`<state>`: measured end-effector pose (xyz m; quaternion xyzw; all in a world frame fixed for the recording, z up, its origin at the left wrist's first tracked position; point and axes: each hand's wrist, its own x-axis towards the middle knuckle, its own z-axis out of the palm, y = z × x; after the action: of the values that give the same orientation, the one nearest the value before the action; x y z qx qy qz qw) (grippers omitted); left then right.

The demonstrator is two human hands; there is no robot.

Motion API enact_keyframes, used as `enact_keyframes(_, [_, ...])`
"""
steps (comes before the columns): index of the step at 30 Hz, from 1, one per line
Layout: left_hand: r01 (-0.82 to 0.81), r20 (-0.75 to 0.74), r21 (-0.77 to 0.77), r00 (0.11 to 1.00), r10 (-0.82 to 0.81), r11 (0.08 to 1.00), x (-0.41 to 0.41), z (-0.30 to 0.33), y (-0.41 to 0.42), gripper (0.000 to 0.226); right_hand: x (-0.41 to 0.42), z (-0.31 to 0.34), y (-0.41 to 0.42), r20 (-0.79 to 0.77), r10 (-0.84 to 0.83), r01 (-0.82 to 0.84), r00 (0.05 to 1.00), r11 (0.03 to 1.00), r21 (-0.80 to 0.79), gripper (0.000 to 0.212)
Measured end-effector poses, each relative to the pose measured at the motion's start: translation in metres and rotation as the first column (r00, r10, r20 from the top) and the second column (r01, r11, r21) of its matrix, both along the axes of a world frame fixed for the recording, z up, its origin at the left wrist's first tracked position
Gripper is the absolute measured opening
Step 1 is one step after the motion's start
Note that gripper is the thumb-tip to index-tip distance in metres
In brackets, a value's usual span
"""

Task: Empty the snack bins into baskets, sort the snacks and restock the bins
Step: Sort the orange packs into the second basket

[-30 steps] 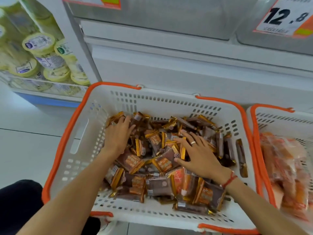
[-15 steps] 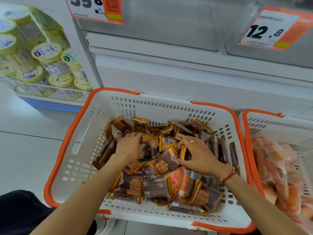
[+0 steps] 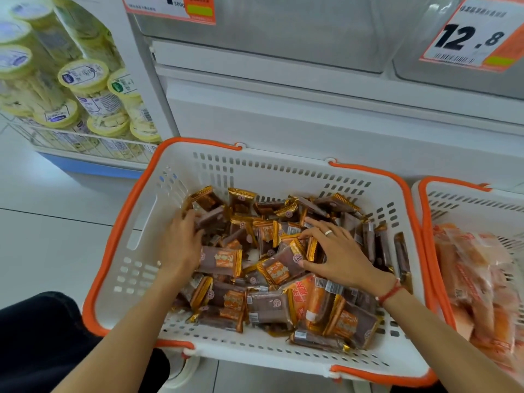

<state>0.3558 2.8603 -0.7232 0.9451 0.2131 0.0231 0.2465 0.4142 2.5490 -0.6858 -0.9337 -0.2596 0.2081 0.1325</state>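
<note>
Two hands lie in a white basket [image 3: 136, 222] of brown snack packets [image 3: 226, 302]: left hand [image 3: 181, 245] flat, fingers relaxed; right hand [image 3: 337, 253] spread, fingertips on one packet [image 3: 279, 268]. Beside it, a second basket [image 3: 453, 202].

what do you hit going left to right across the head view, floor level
Tubs with yellow lids → white basket with orange rim → left hand → brown and gold snack packs → right hand → second basket with orange packs
</note>
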Motion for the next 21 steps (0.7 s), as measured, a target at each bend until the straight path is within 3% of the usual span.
enact_keyframes(2, [-0.030,-0.106,0.087,0.994,0.039,0.996,-0.003,0.004,0.011,0.039,-0.002,0.000,0.000,-0.004,-0.006,0.006,1.000,1.000,-0.003,0.052])
enact_keyframes(4, [0.065,-0.174,0.209,0.984,-0.029,0.976,-0.003,0.009,0.013,0.049,-0.003,0.001,0.001,-0.007,-0.007,0.007,1.000,1.000,-0.015,0.051])
enact_keyframes(8, [0.362,-0.019,0.154,0.931,-0.364,0.919,0.009,0.019,-0.016,0.040,-0.003,0.007,0.002,-0.011,-0.003,0.003,1.000,0.999,-0.032,0.050])
enact_keyframes(9, [0.462,-0.033,0.081,0.887,-0.461,0.883,0.014,0.020,-0.025,0.034,-0.004,0.008,0.002,-0.011,-0.005,0.005,1.000,1.000,-0.026,0.050])
enact_keyframes(11, [0.644,-0.217,-0.028,0.742,-0.634,0.764,0.020,0.016,-0.044,0.035,-0.006,0.008,0.002,-0.003,-0.007,0.007,1.000,1.000,-0.016,0.049])
enact_keyframes(14, [0.817,-0.566,0.037,0.491,-0.662,0.575,0.020,-0.004,-0.054,0.058,-0.008,0.011,0.003,0.001,0.004,-0.004,1.000,1.000,-0.018,0.053])
enact_keyframes(15, [0.830,-0.611,0.098,0.485,-0.625,0.549,0.019,-0.008,-0.051,0.062,-0.007,0.014,0.003,-0.017,0.011,-0.011,1.000,0.999,-0.039,0.057])
enact_keyframes(17, [0.798,-0.575,0.220,0.571,-0.586,0.561,0.019,-0.007,-0.041,0.063,-0.002,0.020,0.004,-0.011,0.044,-0.045,0.999,0.991,-0.126,0.066])
enact_keyframes(19, [0.695,-0.478,0.322,0.705,-0.523,0.642,0.014,-0.001,-0.026,0.066,-0.001,0.024,0.015,0.149,0.109,-0.084,0.983,0.982,-0.166,0.063])
enact_keyframes(21, [0.552,-0.360,0.356,0.825,-0.435,0.754,0.009,0.002,-0.012,0.072,0.001,0.024,0.039,0.363,0.138,-0.125,0.922,0.990,-0.060,0.042])
